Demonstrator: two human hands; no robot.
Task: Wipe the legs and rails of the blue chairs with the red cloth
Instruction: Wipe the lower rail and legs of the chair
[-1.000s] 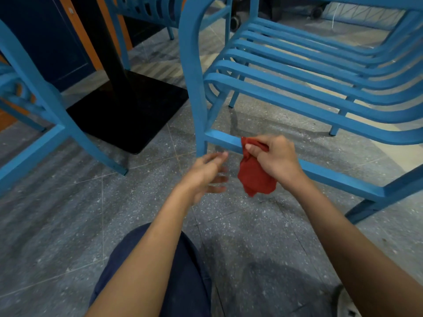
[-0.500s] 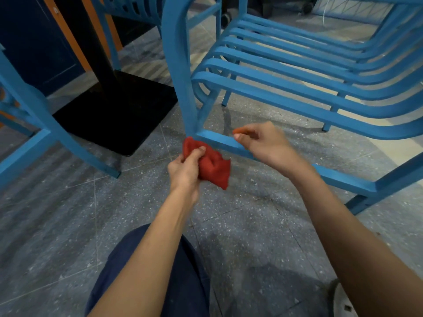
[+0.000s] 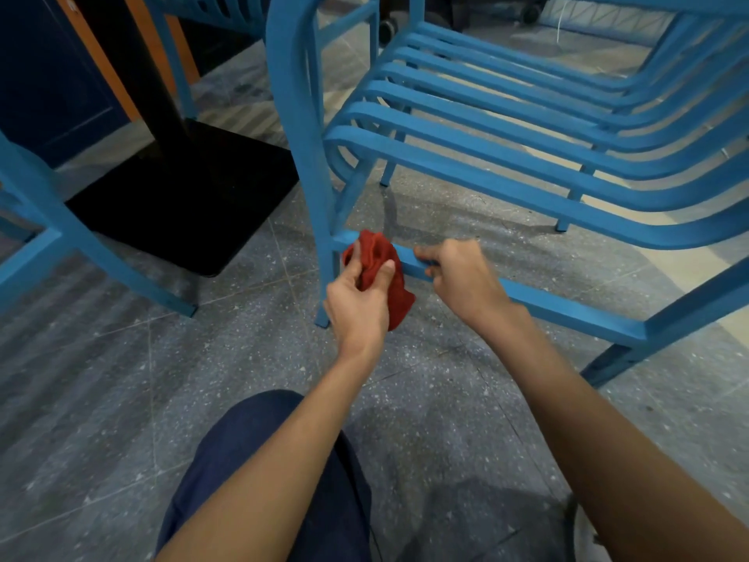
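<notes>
A blue slatted chair (image 3: pixel 527 127) stands in front of me on the speckled floor. Its low side rail (image 3: pixel 567 306) runs from the front leg (image 3: pixel 302 156) toward the right. My left hand (image 3: pixel 358 302) grips the bunched red cloth (image 3: pixel 379 257) and holds it against the rail's left end, right beside the front leg. My right hand (image 3: pixel 458 273) grips the same rail just to the right of the cloth, fingers curled over its top.
A black table base (image 3: pixel 182 196) with its dark post sits left of the chair. Another blue chair's leg (image 3: pixel 93 253) slants across the far left. More blue chair legs (image 3: pixel 178 75) stand behind. My knee in dark trousers (image 3: pixel 259 460) is below.
The red cloth passed from my right hand to my left hand. My left hand then carried it onto the rail by the front leg, and my right hand settled on the rail.
</notes>
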